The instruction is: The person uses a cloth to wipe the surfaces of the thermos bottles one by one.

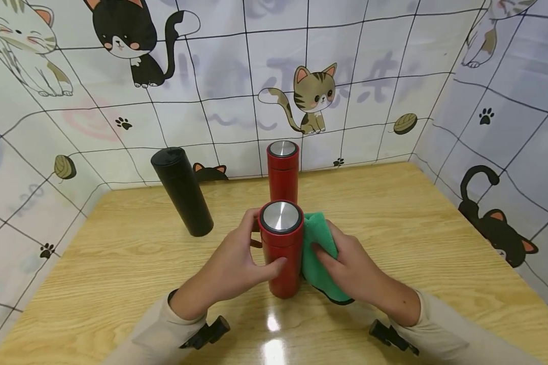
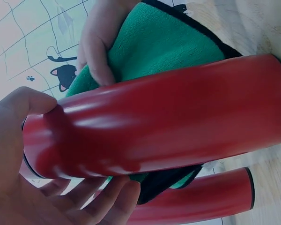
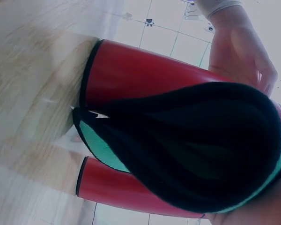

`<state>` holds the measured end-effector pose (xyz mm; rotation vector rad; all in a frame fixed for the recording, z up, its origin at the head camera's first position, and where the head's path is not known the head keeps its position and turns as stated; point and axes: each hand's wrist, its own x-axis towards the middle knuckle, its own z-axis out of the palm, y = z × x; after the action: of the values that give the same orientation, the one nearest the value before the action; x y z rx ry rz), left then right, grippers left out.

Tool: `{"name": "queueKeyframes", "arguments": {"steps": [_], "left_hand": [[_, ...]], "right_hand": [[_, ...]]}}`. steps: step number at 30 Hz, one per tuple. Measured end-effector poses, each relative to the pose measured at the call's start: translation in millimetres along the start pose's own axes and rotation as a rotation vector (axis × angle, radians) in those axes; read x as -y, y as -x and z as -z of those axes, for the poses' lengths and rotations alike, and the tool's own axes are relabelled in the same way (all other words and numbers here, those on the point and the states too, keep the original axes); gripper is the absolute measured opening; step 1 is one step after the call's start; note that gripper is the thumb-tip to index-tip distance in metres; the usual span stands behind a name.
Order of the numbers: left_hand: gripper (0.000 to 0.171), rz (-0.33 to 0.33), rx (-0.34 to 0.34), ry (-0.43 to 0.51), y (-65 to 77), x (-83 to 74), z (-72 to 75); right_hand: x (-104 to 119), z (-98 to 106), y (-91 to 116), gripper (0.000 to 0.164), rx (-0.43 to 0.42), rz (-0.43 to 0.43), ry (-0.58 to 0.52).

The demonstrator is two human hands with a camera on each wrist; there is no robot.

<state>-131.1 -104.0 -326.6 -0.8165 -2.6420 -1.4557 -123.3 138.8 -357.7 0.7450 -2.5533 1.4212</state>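
Observation:
A red thermos flask (image 1: pixel 281 253) with a silver-topped lid stands upright near the middle of the table. My left hand (image 1: pixel 230 266) grips its upper part, thumb in front and fingers around the far side, as the left wrist view also shows. In my right hand (image 1: pixel 353 263) is a green cloth (image 1: pixel 319 258) with a black border, pressed against the flask's right side. The right wrist view shows the folded cloth (image 3: pixel 192 145) hiding much of that flask. Directly behind stands a second red flask (image 1: pixel 283 175), its lower part hidden by the front one.
A black flask (image 1: pixel 182 192) stands at the left rear of the wooden table (image 1: pixel 118 263). Cat-patterned sheeting (image 1: pixel 228 91) walls the table at the back and both sides. Light glares off the tabletop in front of the flask.

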Motion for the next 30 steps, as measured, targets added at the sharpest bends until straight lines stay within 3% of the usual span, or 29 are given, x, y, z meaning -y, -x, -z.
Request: {"name": "queueKeyframes", "arguments": {"steps": [8, 16, 24, 30], "left_hand": [[0.078, -0.025, 0.020, 0.023, -0.4, 0.0, -2.8], [0.083, 0.001, 0.038, 0.027, 2.3, -1.4, -5.0], [0.082, 0.004, 0.009, -0.033, 2.2, -2.5, -5.1], [0.082, 0.011, 0.016, -0.034, 2.6, -3.2, -3.5]], "right_hand": [[1.5, 1.8, 3.4, 0.039, -0.114, 0.018, -0.041], [3.7, -0.7, 3.3, 0.036, 0.015, -0.014, -0.060], [14.1, 5.1, 4.6, 0.039, -0.048, 0.033, -0.085], [9.5, 1.9, 3.5, 0.035, 0.023, -0.009, -0.055]]}}
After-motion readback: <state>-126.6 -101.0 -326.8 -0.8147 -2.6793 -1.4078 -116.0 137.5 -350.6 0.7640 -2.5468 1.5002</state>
